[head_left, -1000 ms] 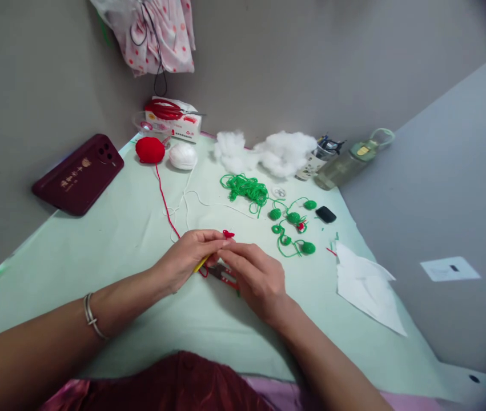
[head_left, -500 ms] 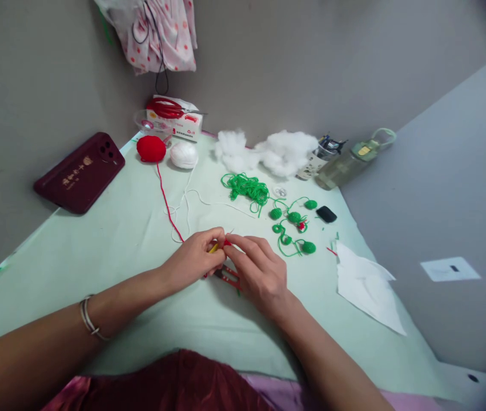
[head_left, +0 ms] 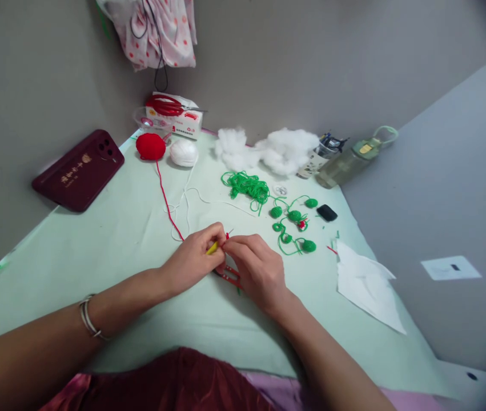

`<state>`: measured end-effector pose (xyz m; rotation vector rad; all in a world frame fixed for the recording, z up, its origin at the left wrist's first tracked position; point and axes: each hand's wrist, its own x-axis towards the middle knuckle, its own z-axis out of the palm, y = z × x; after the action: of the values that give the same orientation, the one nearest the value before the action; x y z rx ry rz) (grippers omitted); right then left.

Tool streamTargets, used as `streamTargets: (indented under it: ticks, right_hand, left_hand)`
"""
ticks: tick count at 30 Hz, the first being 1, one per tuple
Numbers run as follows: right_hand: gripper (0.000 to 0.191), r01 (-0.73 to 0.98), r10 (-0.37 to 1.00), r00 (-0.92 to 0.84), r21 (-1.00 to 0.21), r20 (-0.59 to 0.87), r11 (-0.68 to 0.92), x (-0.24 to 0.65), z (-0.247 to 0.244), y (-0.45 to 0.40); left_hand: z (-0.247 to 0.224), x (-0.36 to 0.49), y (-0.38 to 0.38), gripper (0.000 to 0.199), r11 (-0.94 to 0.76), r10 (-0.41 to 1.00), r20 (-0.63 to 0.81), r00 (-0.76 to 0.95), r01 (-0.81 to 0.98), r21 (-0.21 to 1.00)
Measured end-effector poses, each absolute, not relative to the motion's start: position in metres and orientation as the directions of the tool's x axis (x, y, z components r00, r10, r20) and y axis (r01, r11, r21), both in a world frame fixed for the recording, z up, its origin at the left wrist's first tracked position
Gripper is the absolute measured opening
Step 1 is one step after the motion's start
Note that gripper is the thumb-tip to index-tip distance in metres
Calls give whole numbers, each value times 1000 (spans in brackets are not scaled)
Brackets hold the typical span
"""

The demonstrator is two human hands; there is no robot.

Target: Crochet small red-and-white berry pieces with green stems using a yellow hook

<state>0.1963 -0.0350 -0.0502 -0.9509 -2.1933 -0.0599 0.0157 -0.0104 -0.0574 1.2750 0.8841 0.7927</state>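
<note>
My left hand [head_left: 195, 254] is closed around a crochet hook with a yellow handle [head_left: 212, 248]. Its thin metal tip points up and right, with a bit of red yarn [head_left: 227, 236] at it. Fingertips of my right hand [head_left: 257, 268] pinch together beside the hook, against the small red yarn piece, which they mostly hide. A red strand [head_left: 165, 200] runs from the red yarn ball [head_left: 151, 146] to my left hand. Under both hands lies a pair of red thread snips [head_left: 229, 276], partly covered.
A white yarn ball [head_left: 183, 153], white stuffing [head_left: 288, 151], tangled green yarn [head_left: 246, 187] and several green crocheted pieces [head_left: 294, 216] lie beyond the hands. A phone [head_left: 80, 171] leans at left. A bottle [head_left: 354, 160], pen cup [head_left: 317, 157] and white paper [head_left: 365, 288] are at right.
My right fingers have drawn down and curled in closer to the hook. More of the hook's tip, the yellow handle and the red yarn now shows. The things on the table stay put.
</note>
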Motion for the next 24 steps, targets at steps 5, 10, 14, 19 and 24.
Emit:
streamTargets:
  ticks: [5,10,14,19,24]
  right_hand:
    - [22,657,618,-463,-221,636,720,197,-53,-35]
    - [19,625,731,-309,-449,609,638,198,-53,-33]
    - [12,461,895,-113,-775,432,432,197,-47,-32]
    - [2,257,982,17,-950,190,179,196,-41,-28]
    - [15,124,992,15,-984,127,125,197,-43,-24]
  left_hand:
    - [-60,16,-10,11,116,896,-85,437,-44,992]
    - [-61,16,-10,8,108,906,-74,417,-58,992]
    - [-64,14,-11,7,85,913,-59,405,-48,995]
    - [-64,16,-13,9,28,919,-7,394,-46,999]
    - [-61,18,-15,11,-20,934,15,357,11,1000]
